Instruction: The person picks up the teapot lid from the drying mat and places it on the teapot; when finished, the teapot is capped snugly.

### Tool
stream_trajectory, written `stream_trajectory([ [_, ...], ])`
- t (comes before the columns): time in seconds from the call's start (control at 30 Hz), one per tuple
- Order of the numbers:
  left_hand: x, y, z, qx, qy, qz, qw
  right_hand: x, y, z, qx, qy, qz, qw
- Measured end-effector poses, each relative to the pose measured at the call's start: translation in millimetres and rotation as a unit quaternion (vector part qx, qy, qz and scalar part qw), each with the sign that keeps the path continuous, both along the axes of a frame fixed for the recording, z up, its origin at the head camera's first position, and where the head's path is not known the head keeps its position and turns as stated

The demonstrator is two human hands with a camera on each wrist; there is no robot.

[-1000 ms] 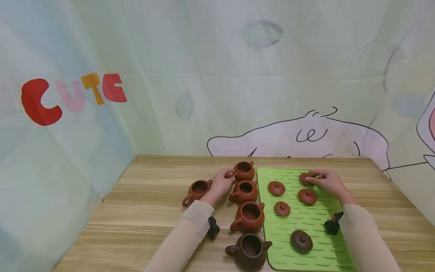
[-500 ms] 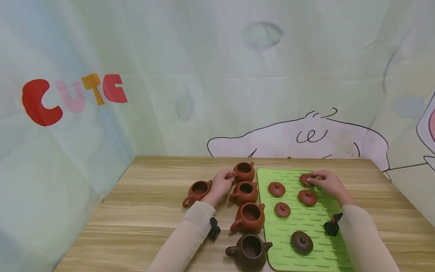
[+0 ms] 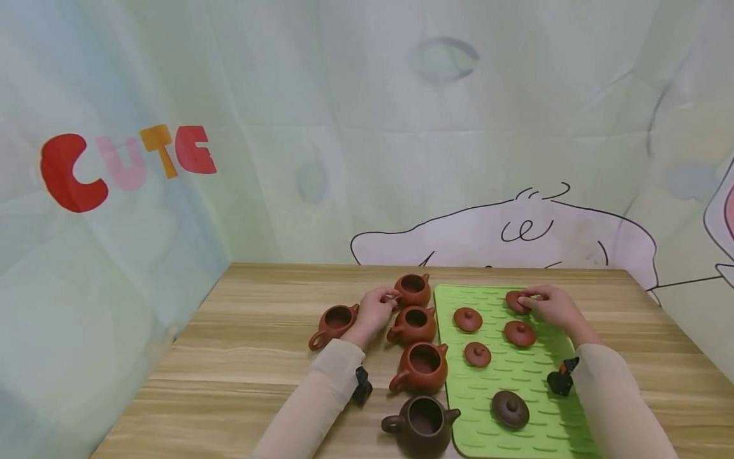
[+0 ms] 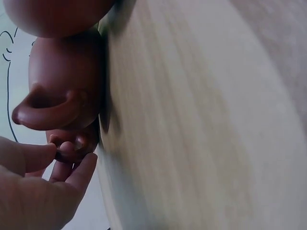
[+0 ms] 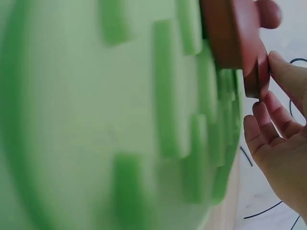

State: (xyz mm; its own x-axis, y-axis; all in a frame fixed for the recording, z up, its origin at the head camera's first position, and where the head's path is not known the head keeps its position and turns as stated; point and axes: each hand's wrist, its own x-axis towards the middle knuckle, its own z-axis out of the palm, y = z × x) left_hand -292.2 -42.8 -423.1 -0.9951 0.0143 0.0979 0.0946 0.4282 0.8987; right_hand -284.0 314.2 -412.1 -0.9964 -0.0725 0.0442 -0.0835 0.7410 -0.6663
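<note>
My left hand pinches the handle of the farthest reddish-brown teapot, which stands lidless on the table; in the left wrist view thumb and fingertips meet at that handle. At the mat's far right corner, my right hand holds a small reddish-brown lid by its edge. The right wrist view shows this lid between thumb and fingers, partly behind a nearer lid. Close in front of the left hand's teapot is another reddish-brown teapot. A third lid lies left of the held one.
Nearer stand a reddish-brown teapot and a dark brown one. Another teapot sits left of the row. More lids, one dark brown, lie on the green ridged mat. A printed curtain hangs behind the wooden table.
</note>
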Motion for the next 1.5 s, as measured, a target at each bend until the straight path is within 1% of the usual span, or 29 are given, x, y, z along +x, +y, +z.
stream_trajectory([
  [0.13, 0.2, 0.3, 0.7, 0.001, -0.002, 0.001, 1.0000, -4.8, -3, 8.5, 0.004, 0.000, 0.001, 1.0000],
  [0.3, -1.0, -0.9, 0.2, -0.001, -0.004, 0.000, 1.0000, -11.6, -14, 21.2, -0.002, 0.013, 0.019, 0.9997],
  [0.37, -1.6, -1.6, 0.8, -0.002, -0.005, 0.001, 1.0000, -13.8, -20, 26.6, -0.004, 0.020, 0.026, 0.9995],
  [0.5, -3.0, -2.6, 2.1, -0.005, -0.010, 0.006, 0.9999, -19.5, -36, 35.4, -0.014, 0.020, 0.033, 0.9992],
  [0.63, -4.5, -2.6, 2.3, -0.002, -0.017, 0.009, 0.9998, -26.0, -53, 41.7, -0.025, 0.018, 0.039, 0.9988],
  [0.73, -4.4, -2.7, 2.2, -0.002, -0.015, 0.008, 0.9999, -30.2, -66, 44.8, -0.027, 0.026, 0.047, 0.9982],
  [0.87, -3.6, -2.0, 2.4, 0.001, -0.018, 0.009, 0.9998, -35.9, -83, 47.5, -0.028, 0.040, 0.060, 0.9970],
  [1.0, -3.5, -0.3, 2.6, 0.004, -0.026, 0.010, 0.9996, -41.7, -99, 48.1, -0.034, 0.042, 0.076, 0.9957],
  [1.2, -3.6, 1.1, 2.6, -0.012, -0.010, 0.006, 0.9999, -45.6, -123, 47.1, -0.047, 0.035, 0.097, 0.9936],
  [1.37, -2.7, 1.8, 2.3, -0.013, -0.001, 0.003, 0.9999, -47.7, -143, 45.1, -0.060, 0.040, 0.103, 0.9921],
  [1.5, -2.8, 2.2, 1.9, -0.016, -0.001, 0.005, 0.9999, -49.3, -156, 42.7, -0.065, 0.042, 0.100, 0.9920],
])
